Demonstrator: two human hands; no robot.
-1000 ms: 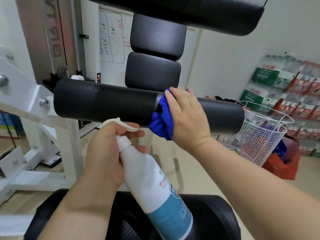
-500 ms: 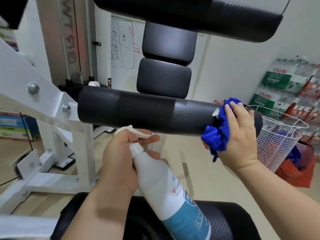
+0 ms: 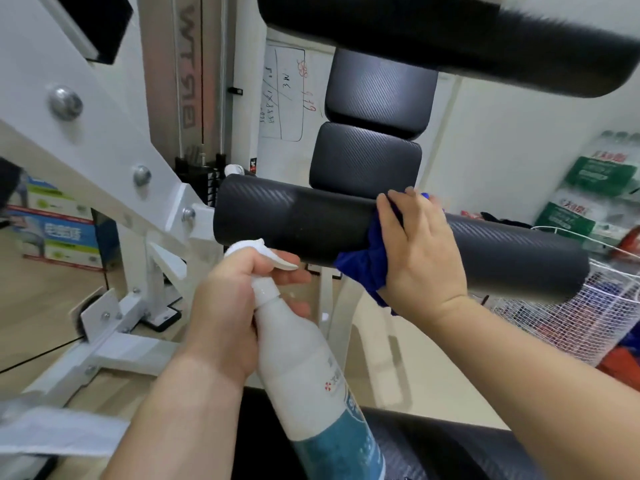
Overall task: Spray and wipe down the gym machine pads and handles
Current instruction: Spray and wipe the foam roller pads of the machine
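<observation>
Horizontal black roller pad (image 3: 294, 216) of a gym machine, mid-frame, bolted at its left end to the white frame (image 3: 104, 143). The blue cloth (image 3: 367, 268) is wrapped against the roller's middle, bunched beneath the palm of the right hand (image 3: 419, 247), whose fingers curve over the top of the pad and hold the cloth onto it; a fold of cloth hangs below the wrist. The left hand (image 3: 225, 306), lower and just in front of the roller, grips the neck of a white spray bottle (image 3: 298, 368) with a teal label; a finger lies along the trigger (image 3: 277, 259), nozzle pointing left, bottle tilted with its base toward the camera. Behind the roller stand two stacked black back pads (image 3: 367, 161); a long black pad (image 3: 450, 39) crosses the top of the view, and a black seat pad (image 3: 450, 452) lies at the bottom edge. Farther out: a whiteboard (image 3: 287, 95) on the wall, a white wire basket (image 3: 571, 327) at right, shrink-wrapped bottle packs (image 3: 595, 181) behind it, and cartons (image 3: 59, 233) on the floor at left
</observation>
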